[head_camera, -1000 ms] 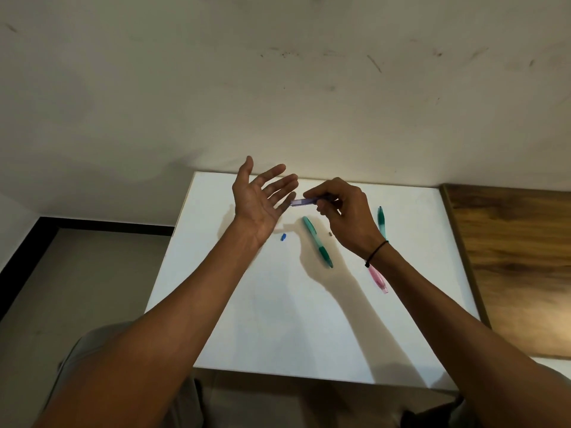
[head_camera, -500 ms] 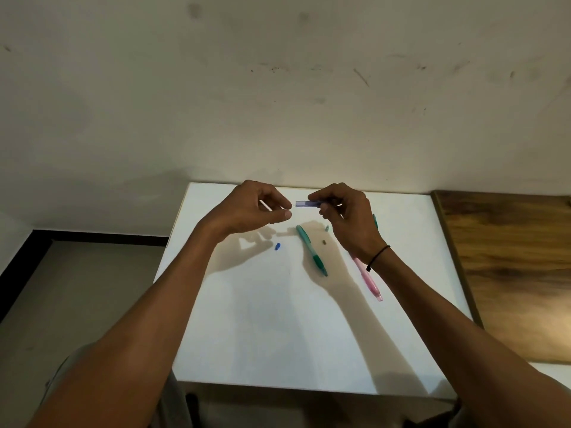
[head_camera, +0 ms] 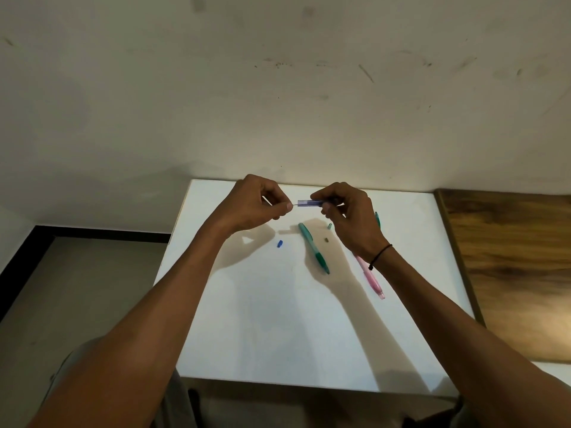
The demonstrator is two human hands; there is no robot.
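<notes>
White-painted wall [head_camera: 278, 103], scuffed with dark marks, filled the upper half of the view. Below it lay the white tabletop [head_camera: 278, 319], with a brown wooden surface [head_camera: 509, 273] against it at its 3 o'clock side and grey floor [head_camera: 77, 288] at its 9 o'clock side.

Both bare forearms reached over the tabletop toward its 12 o'clock edge. The left grip [head_camera: 250, 205] was raised above the tabletop, fingers curled, thumb and forefinger pinching a thin dark rod [head_camera: 295, 205]. The right grip [head_camera: 349, 217], with a black band [head_camera: 380, 256] on its wrist, was at 3 o'clock of the left one and was closed around one end of a translucent purple pen barrel [head_camera: 310, 203]. The barrel was held level in the air between the two, and the rod stuck out of its 9 o'clock end.

On the tabletop, a green pen [head_camera: 313, 248] lay at 6 o'clock of the barrel. A pink pen [head_camera: 372, 278] lay at 4 o'clock, partly under the right wrist. Another green pen [head_camera: 377, 219] showed just past the right grip at 3 o'clock. A small blue piece [head_camera: 280, 244] lay at 7 o'clock of the barrel. Two tiny pieces, one pale green [head_camera: 329, 225] and one dark [head_camera: 326, 240], lay between the green pen and the right grip.
</notes>
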